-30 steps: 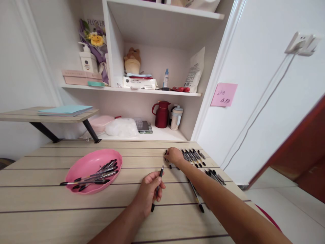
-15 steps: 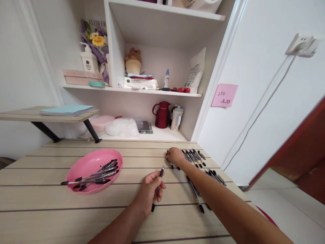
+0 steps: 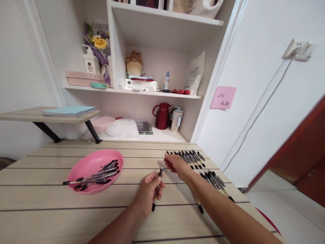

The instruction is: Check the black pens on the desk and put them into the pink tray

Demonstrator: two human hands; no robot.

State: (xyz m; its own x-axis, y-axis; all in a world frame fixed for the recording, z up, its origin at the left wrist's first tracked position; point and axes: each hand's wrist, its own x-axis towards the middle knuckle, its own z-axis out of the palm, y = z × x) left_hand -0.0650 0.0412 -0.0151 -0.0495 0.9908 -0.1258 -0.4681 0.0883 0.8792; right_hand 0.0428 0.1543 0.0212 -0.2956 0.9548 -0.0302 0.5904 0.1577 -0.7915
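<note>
My left hand (image 3: 149,189), over the middle of the desk, is closed around a slim black pen (image 3: 157,188). The pen stands slanted with its pointed metal tip up and its black end down. My right hand (image 3: 177,165) hovers just right of that tip, fingers loosely bent and slightly apart, with nothing visible in them. Behind it is a row of black-and-clear pens (image 3: 192,158), partly covered by the hand. More pens (image 3: 214,179) lie in a second group beside my right forearm, which hides part of them.
A pink bowl (image 3: 73,171) on the left holds several pens, one sticking out over its rim. A small raised stand (image 3: 20,114) with blue paper (image 3: 68,110) is behind it. Shelves at the back carry a red jug (image 3: 161,117) and a light cup (image 3: 176,120).
My right hand has drawn back from the left end of the pen row toward the pen in my left hand, uncovering more pens. My left hand has hardly moved.
</note>
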